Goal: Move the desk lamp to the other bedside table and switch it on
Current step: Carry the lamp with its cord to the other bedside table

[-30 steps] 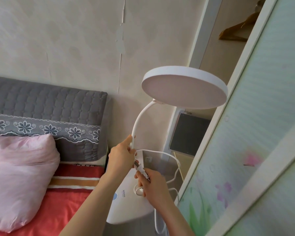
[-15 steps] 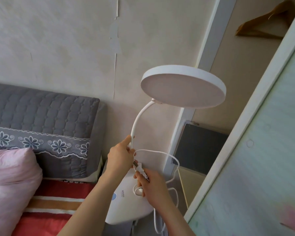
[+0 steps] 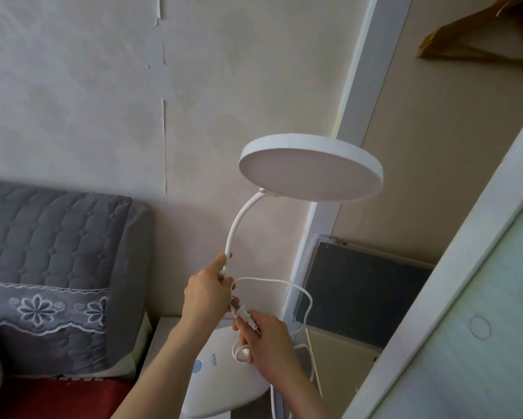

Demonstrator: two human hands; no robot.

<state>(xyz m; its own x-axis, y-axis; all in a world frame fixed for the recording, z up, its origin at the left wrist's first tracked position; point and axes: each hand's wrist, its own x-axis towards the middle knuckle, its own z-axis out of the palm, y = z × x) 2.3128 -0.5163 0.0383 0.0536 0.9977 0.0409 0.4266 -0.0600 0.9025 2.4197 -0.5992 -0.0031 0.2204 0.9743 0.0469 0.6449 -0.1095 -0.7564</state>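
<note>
left hand grips desk lamp neck | right hand pinches plug

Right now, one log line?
left hand: gripping lamp neck | right hand: pinching plug | lamp: unlit, carried

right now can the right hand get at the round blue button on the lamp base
Probably yes: the right hand, pinching the plug, sits just right of the blue button on the lamp base, nothing covering it, though the fingers are occupied.
</note>
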